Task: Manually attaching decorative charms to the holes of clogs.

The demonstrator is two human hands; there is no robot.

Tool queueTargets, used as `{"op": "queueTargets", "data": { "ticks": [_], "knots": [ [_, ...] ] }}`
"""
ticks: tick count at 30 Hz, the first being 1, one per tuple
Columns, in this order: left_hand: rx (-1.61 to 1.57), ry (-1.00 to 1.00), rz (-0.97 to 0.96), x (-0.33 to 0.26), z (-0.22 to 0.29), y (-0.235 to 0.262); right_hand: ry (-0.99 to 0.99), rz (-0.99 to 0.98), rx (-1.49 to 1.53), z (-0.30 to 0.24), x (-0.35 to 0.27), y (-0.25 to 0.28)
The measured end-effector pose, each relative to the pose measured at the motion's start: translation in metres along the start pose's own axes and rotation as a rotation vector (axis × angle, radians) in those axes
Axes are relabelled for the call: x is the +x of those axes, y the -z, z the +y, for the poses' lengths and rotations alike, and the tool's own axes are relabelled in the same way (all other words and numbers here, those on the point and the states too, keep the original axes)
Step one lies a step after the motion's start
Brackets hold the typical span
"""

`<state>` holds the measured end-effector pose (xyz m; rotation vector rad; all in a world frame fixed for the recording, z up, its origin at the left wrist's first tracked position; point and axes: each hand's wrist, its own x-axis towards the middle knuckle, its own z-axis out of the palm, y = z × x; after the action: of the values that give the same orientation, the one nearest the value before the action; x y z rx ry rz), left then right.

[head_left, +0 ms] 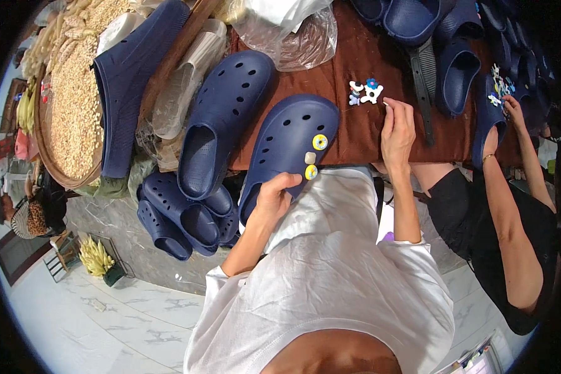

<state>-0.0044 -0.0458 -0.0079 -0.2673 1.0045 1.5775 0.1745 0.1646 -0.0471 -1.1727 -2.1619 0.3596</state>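
My left hand (274,196) grips the side of a navy clog (293,124), its thumb beside the charms. Two yellow ring-shaped charms (320,143) and a pale square charm (310,158) sit in a row on the clog's upper. Over the brown cloth (361,140), my right hand (397,134) has its thumb and index finger drawn together; a tiny pale bit shows at the tips, too small to name. Just left of those fingertips lie a white charm with a blue flower (372,91) and a grey-and-white figure charm (355,93).
Another navy clog (227,118) lies left of mine, with more clogs (184,215) hanging below the edge. A basket of grain (75,124) stands far left. At right, a co-worker's hand (513,112) touches charms on a clog (489,118). Clear plastic bags (287,37) lie at the back.
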Motion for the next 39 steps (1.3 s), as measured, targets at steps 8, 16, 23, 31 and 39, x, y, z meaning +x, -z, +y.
{"op": "queueTargets", "data": {
  "ticks": [8, 16, 23, 31, 39],
  "knots": [
    [-0.027, 0.001, -0.061, 0.018, 0.0, 0.011, -0.049, -0.107, 0.504, -0.064, 0.003, 0.008],
    [-0.005, 0.014, -0.048, 0.019, -0.004, 0.01, 0.28, -0.168, 0.453, -0.089, 0.004, -0.009],
    [0.089, 0.097, -0.079, 0.02, -0.005, 0.026, 0.198, -0.254, 0.528, -0.081, 0.004, 0.001],
    [0.403, -0.03, -0.187, -0.008, 0.01, 0.003, -0.1, -0.551, 0.802, -0.076, 0.007, 0.014],
    [0.988, -0.295, -0.324, -0.023, 0.007, 0.014, -0.332, -0.729, 1.082, -0.064, 0.001, 0.011]
  ]
}}
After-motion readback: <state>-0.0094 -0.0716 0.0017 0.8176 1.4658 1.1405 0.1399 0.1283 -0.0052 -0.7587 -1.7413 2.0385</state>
